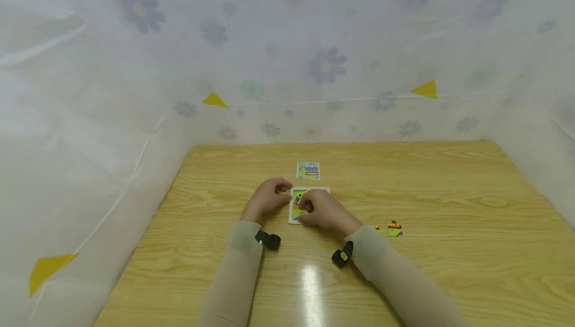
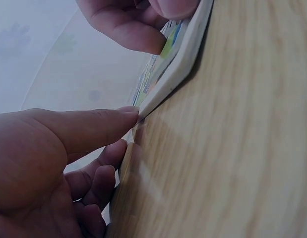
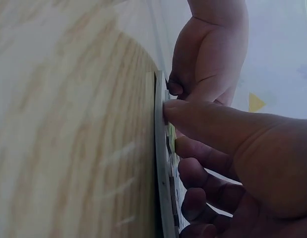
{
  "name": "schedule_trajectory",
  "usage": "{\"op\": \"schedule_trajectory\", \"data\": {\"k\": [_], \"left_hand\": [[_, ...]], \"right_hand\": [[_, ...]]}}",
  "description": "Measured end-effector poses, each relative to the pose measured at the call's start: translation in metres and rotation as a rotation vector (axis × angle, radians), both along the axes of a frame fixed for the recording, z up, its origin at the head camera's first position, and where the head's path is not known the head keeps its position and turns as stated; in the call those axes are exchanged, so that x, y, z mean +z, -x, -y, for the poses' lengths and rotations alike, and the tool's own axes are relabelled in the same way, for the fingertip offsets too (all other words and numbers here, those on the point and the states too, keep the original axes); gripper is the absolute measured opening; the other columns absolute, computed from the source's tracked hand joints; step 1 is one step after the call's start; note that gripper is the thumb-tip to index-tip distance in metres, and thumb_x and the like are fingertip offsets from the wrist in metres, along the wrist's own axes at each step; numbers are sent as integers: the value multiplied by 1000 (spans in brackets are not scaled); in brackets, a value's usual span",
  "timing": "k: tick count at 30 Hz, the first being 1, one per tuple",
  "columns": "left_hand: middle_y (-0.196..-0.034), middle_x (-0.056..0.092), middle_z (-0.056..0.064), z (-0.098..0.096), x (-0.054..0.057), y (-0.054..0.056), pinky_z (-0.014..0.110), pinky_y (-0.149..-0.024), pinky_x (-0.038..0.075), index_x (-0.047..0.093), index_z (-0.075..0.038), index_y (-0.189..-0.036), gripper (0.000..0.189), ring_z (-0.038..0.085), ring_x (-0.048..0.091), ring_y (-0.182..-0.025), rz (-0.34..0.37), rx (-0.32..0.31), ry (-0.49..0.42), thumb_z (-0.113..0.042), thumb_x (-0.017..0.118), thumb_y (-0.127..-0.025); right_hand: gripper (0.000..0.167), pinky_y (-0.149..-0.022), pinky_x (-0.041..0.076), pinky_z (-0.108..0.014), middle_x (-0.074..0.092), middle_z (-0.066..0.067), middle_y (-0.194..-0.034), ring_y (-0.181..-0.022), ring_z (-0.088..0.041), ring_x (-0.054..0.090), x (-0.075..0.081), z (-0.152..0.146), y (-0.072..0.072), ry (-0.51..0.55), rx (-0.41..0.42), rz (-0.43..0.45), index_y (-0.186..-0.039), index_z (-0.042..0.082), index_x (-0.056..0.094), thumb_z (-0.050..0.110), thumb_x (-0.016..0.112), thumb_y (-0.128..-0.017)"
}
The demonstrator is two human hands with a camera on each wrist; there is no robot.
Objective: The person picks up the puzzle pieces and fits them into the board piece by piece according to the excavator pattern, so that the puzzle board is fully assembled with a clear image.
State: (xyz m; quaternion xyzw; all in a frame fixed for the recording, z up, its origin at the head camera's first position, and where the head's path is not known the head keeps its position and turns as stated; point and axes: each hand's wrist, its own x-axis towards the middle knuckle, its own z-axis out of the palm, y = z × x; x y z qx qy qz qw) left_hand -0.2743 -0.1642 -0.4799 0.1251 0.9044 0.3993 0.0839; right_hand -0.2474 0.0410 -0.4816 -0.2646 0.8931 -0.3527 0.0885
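Observation:
A picture puzzle in a pale-rimmed tray (image 1: 309, 188) lies on the table, partly covered by my right hand. My left hand (image 1: 267, 198) is at the tray's left side. In the left wrist view its thumb (image 2: 106, 128) is extended, the tip right at the tray's corner, with the other fingers bent below it. Over the puzzle is my right hand (image 1: 326, 210), fingertips down at the picture. The right wrist view shows its thumb (image 3: 208, 119) laid straight across the tray's rim (image 3: 163, 163) and the other fingers bent over the picture. No loose piece shows between them.
A small colourful picture card (image 1: 308, 170) lies just beyond the tray. Several loose puzzle pieces (image 1: 394, 225) are right of the tray, partly behind the right sleeve (image 1: 375, 249). A pale flowered sheet (image 1: 278, 62) hangs round the back and sides of the wooden table (image 1: 458, 207).

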Motion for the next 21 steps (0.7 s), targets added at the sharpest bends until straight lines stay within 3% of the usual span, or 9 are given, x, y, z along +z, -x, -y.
{"op": "schedule_trajectory", "data": {"k": [12, 21], "left_hand": [[-115, 65, 5, 1, 1, -1, 42, -93, 46, 68, -10, -120, 28, 23, 59, -106, 3, 1, 1, -12, 70, -92], [-114, 65, 5, 0, 2, -1, 42, -92, 46, 69, -10, -119, 27, 22, 58, -105, 5, 5, 5, -12, 71, -92]], "right_hand": [[16, -65, 44, -32, 56, 2, -72, -66, -14, 49, 0, 3, -1, 48, 4, -18, -97, 7, 74, 13, 79, -82], [18, -66, 43, -31, 56, 3, -72, -67, -13, 50, -1, 4, -1, 20, 11, -40, -98, 8, 74, 11, 80, -81]]}}
